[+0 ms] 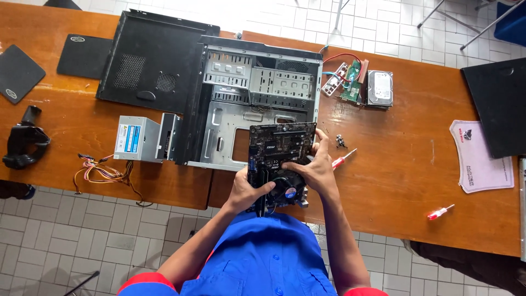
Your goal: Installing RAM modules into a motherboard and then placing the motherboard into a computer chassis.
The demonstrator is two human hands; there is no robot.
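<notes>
Black motherboard (280,145) in both closed hands (282,181)

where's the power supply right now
In the head view the silver power supply sits on the wooden table, against the left side of the open computer case, with its loose coloured wires trailing toward the table's near edge.
</notes>
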